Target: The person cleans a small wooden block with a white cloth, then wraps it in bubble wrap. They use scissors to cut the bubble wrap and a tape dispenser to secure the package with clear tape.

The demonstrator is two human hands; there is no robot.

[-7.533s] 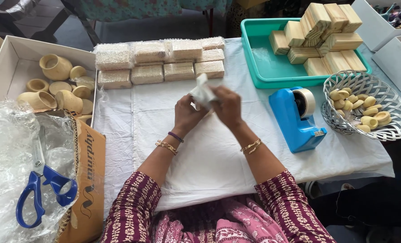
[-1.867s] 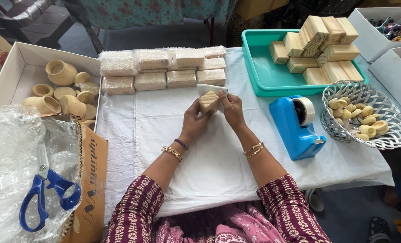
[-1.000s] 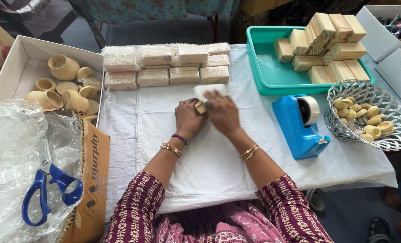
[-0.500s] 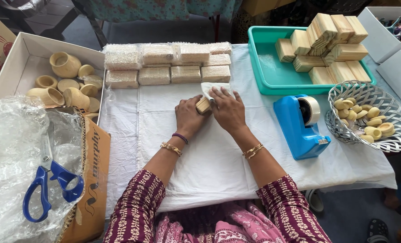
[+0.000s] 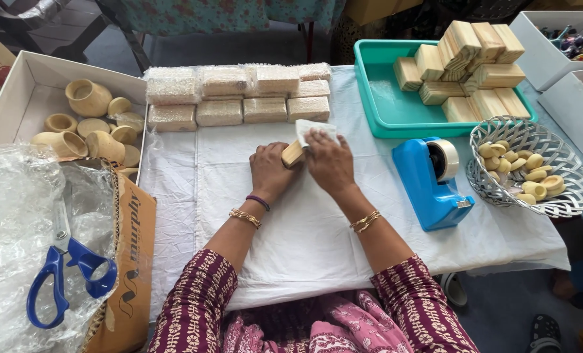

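My left hand (image 5: 270, 171) and my right hand (image 5: 329, 163) press together on a small wooden block (image 5: 293, 154) that rests on the white cloth (image 5: 304, 242). A piece of bubble wrap (image 5: 316, 129) lies partly folded around the block under my right fingers. Just beyond my hands sit two rows of wrapped blocks (image 5: 239, 98). A teal tray (image 5: 383, 108) at the back right holds a stack of bare wooden blocks (image 5: 464, 68).
A blue tape dispenser (image 5: 435, 183) stands right of my hands, beside a white wire basket (image 5: 569, 199) of small wooden pieces. A white box (image 5: 26, 88) of wooden cups is at the left. Blue scissors (image 5: 66, 271) lie on loose bubble wrap (image 5: 13, 229) over a cardboard box.
My hands came down from mid-air to the cloth with the block and wrap. Over the last second they have stayed there, pressing the wrap around the block.
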